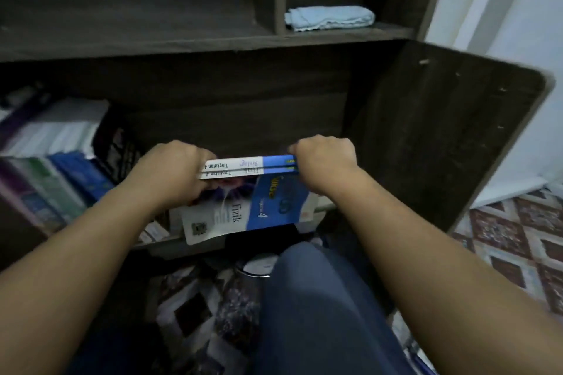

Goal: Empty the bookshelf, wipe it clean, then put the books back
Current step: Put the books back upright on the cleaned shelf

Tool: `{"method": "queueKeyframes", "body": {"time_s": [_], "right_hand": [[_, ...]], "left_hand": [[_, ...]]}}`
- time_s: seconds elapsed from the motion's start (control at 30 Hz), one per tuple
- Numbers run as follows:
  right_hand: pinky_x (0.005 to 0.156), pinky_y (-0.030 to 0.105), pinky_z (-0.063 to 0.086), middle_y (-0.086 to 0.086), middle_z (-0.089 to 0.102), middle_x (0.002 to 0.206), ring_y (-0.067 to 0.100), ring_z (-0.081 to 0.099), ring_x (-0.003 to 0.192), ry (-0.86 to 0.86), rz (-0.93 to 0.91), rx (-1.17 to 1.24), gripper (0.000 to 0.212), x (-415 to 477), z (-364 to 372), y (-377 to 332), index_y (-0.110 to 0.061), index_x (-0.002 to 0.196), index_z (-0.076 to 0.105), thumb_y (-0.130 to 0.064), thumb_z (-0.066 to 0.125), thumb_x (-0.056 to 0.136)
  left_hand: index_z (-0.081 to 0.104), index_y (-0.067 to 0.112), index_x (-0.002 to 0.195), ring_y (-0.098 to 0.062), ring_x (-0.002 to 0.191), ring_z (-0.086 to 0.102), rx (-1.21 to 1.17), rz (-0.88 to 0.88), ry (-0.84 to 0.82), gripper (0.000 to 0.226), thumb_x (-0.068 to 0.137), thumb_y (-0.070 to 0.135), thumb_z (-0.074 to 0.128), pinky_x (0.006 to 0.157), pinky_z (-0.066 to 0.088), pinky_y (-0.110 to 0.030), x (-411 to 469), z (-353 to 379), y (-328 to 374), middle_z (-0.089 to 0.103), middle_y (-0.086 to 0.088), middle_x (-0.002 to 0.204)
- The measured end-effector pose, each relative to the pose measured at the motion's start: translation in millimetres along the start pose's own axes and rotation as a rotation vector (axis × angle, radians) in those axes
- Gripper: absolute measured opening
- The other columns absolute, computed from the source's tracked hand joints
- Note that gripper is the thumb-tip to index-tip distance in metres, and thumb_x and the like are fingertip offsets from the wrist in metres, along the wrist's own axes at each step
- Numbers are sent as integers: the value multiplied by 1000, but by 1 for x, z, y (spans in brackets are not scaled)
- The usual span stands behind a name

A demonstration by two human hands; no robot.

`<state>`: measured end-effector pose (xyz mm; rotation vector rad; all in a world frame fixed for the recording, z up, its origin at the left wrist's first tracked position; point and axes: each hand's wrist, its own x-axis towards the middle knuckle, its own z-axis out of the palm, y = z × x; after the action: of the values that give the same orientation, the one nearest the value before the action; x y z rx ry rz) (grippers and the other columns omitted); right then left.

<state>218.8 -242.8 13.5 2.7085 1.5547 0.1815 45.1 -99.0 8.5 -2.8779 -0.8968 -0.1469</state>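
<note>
Two hands hold a pair of textbooks before the dark bookshelf.

Head view: at the centre of the frame the left hand (173,167) and the right hand (324,161) each curl their fingers round one end of two thin textbooks (243,210). The books are pressed together with their spines toward the camera, and the near cover reads "Fizik". They are in front of the lower compartment of the bookshelf (182,42). A folded light blue cloth (329,18) lies in the upper right compartment. Other books (45,161) are stacked at the left edge.
</note>
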Motion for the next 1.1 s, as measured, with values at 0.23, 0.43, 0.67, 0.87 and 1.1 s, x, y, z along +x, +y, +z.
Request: {"method": "queueKeyframes", "body": {"time_s": [0.23,0.43,0.67,0.87,1.1], "right_hand": [[94,41,40,-2,64,120,27,56,113,459,-103,30,41,68,41,-64,-28,123,61,-13,47,88],[69,39,53,-2,70,114,28,67,99,296,-68,-13,45,62,127,-68,-31,114,69,-18,42,79],[93,37,47,-3,37,151,24,44,131,-165,-138,86,54,51,185,-57,-35,148,28,-15,42,100],[107,41,41,-3,24,158,23,23,144,-291,-147,166,72,66,200,-48,-37,152,24,-33,63,92],[117,36,22,5,13,161,24,9,148,-293,-129,259,75,72,204,-41,-41,151,23,-42,65,89]], "left_hand": [[69,15,102,-34,69,63,-30,-99,522,32,71,8,72,57,48,-34,-6,49,-69,68,-10,82],[68,6,103,-30,72,63,84,-39,437,46,59,-4,73,68,53,-35,-6,141,-65,67,-12,86],[13,26,154,-25,146,19,-23,-188,-144,72,95,8,49,112,36,-37,-12,212,-52,16,-5,160],[33,26,149,-27,137,40,-49,-182,-96,84,78,27,77,90,55,-39,-4,217,-54,38,-7,151],[31,28,149,-17,141,24,-417,-203,-226,106,61,53,83,114,29,-33,14,204,-70,30,1,153]]}}
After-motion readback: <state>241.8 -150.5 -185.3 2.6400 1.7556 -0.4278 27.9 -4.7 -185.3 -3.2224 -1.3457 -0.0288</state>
